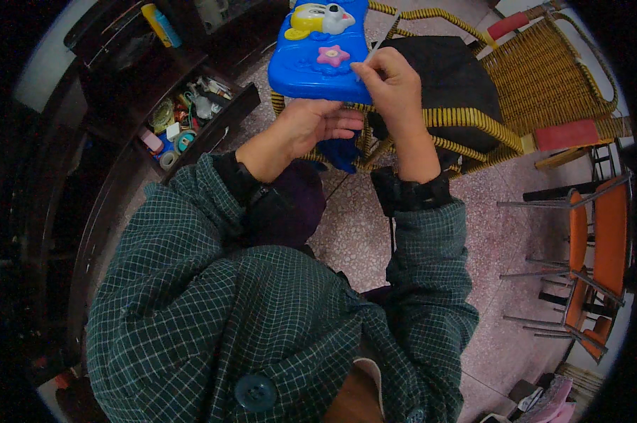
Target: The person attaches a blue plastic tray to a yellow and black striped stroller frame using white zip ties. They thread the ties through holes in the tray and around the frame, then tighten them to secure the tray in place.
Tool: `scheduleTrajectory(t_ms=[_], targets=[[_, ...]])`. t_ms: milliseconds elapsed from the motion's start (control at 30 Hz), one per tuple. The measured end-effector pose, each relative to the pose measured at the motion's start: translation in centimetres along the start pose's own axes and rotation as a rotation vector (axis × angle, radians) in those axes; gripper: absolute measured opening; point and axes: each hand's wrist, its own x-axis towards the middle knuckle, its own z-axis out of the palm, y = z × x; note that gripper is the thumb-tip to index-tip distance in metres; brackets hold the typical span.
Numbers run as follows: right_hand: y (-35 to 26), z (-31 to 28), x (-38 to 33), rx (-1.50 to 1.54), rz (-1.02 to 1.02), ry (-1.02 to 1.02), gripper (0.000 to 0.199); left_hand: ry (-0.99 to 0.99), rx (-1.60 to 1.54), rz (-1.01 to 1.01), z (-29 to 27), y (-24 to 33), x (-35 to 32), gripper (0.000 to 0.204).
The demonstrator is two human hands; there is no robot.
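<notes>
A bright blue moulded plastic piece [301,74] with a raised yellow-and-white cartoon face and a pink star lies at the top of the view, by a wicker chair [466,121]. At its right corner my right hand [397,88] is closed, thumb and forefinger pinching a thin pale strip [379,44] that slants up and away. Below the near edge of the blue piece, my left hand [306,127] has its fingers stretched out to the right, partly under that edge. Nothing shows in the left hand. The blue piece's far end is cut off by the frame.
An open drawer [244,106] at left holds tape rolls and small odds and ends. A yellow-and-blue can [162,27] stands on the dark cabinet above it. Orange chairs [608,233] are at the right on the speckled floor [488,240]. A black cushion [449,74] covers the wicker seat.
</notes>
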Motion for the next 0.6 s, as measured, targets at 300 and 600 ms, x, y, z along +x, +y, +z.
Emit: scheduleTrajectory(t_ms=[300, 600], targets=[[0.1, -0.4, 0.2, -0.098, -0.116, -0.029, 0.014, -0.005, -0.029, -0.018, -0.2, 0.1, 0.1, 0.033], [-0.5, -0.4, 0.9, -0.133, 0.028, -0.034, 0.013, -0.014, 0.142, -0.151, -0.6, 1.2, -0.3, 0.029]])
